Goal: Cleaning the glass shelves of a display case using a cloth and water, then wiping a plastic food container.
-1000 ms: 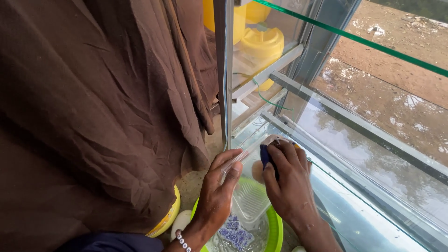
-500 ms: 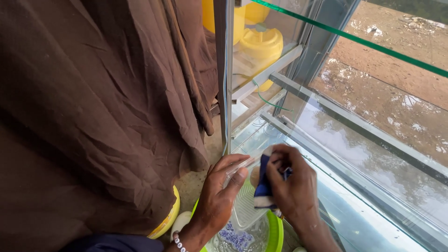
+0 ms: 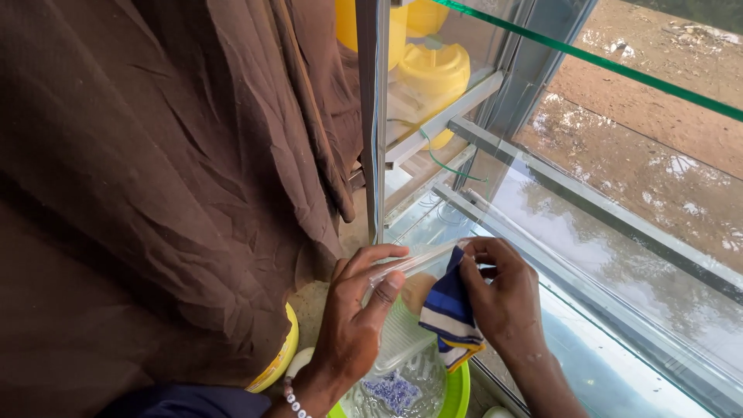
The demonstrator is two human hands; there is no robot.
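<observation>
Curtain: creased brown fabric curtain [image 3: 155,178], hanging left.
Cabinet: glass-and-aluminium display cabinet [image 3: 604,232], right.
Basin: green plastic basin [image 3: 458,391], below hands.
Left hand [image 3: 356,325]: fingers gripping clear plastic container [image 3: 406,333] over basin.
Right hand [image 3: 503,298]: fingers pinching blue-striped cloth [image 3: 449,313] against container.

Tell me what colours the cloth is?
The cloth has blue and white stripes with a yellow edge, seen from the head view.

Left hand [image 3: 352,325] grips clear plastic container [image 3: 402,329]; right hand [image 3: 503,302] presses striped cloth [image 3: 449,313] inside
</observation>
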